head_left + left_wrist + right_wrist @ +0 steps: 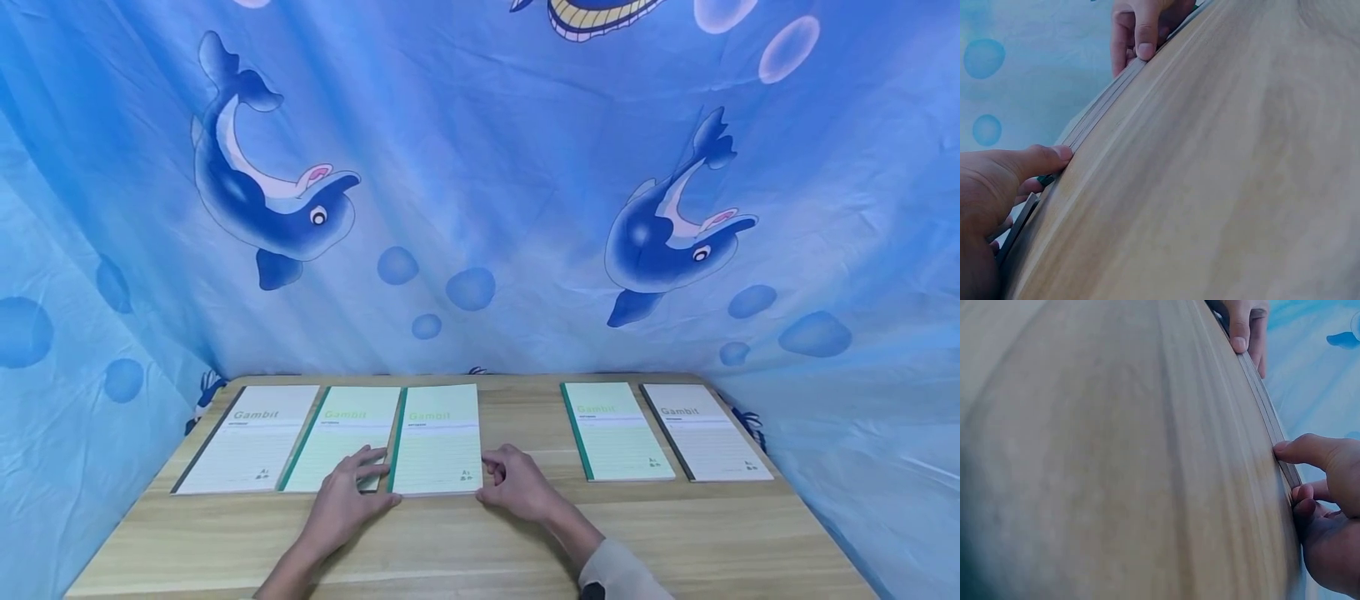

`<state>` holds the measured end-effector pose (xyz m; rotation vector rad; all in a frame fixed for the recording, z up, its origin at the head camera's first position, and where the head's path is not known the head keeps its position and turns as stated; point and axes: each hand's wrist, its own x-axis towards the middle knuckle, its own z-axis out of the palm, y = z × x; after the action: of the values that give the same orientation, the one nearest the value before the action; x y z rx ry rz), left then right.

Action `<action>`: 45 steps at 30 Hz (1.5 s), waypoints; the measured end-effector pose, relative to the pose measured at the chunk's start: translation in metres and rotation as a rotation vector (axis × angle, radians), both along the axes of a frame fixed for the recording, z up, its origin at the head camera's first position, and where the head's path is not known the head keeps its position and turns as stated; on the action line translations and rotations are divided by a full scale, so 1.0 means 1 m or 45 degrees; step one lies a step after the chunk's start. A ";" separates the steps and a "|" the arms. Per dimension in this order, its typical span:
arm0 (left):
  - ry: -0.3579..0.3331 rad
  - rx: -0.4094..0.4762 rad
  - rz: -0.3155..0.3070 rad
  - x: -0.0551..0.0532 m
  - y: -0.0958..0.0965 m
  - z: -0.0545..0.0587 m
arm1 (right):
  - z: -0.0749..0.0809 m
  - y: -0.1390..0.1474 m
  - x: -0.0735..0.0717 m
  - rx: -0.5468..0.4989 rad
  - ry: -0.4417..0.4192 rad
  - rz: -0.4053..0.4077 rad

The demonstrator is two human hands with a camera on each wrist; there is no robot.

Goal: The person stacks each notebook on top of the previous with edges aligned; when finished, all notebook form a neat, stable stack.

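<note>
A light-green notebook (440, 442) with a dark green spine lies cover up near the middle of the table, between both hands. My left hand (347, 493) grips its near left corner, thumb on the front edge and fingers along the spine side, overlapping a second green notebook (348, 417). On the opposite side, my right hand (523, 485) holds the near right corner with thumb and bent fingers. In the left wrist view, the layered front edge of the notebook (1105, 101) runs between the two thumbs. The right wrist view shows that edge (1262, 403) too.
A white notebook (251, 437) with a dark spine lies at the far left. To the right are a green notebook (618, 433) and a white one (707, 433). All rest on the wooden table (450, 550), with a blue dolphin-print curtain (480, 208) behind it.
</note>
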<state>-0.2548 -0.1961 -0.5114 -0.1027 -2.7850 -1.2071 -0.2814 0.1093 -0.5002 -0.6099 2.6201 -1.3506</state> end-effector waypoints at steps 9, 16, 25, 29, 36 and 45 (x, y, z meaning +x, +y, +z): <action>-0.001 -0.006 -0.002 -0.001 0.002 -0.001 | 0.000 0.002 -0.003 0.066 0.019 0.007; 0.027 -0.014 -0.005 0.000 0.002 0.000 | -0.001 0.002 -0.003 0.085 0.045 0.004; 0.024 -0.015 -0.016 -0.001 0.003 0.002 | 0.000 0.004 -0.003 0.054 0.060 0.009; 0.011 -0.023 -0.023 0.001 0.003 0.005 | 0.000 0.004 -0.003 0.054 0.045 0.011; 0.036 -0.052 -0.015 0.003 0.004 0.003 | 0.001 0.004 -0.001 0.049 0.035 0.005; 0.074 -0.065 -0.013 0.002 0.004 0.001 | 0.000 0.002 -0.001 0.054 0.038 -0.002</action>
<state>-0.2524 -0.1926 -0.5106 -0.1539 -2.7691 -1.1174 -0.2821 0.1111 -0.4998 -0.6273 2.6654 -1.2924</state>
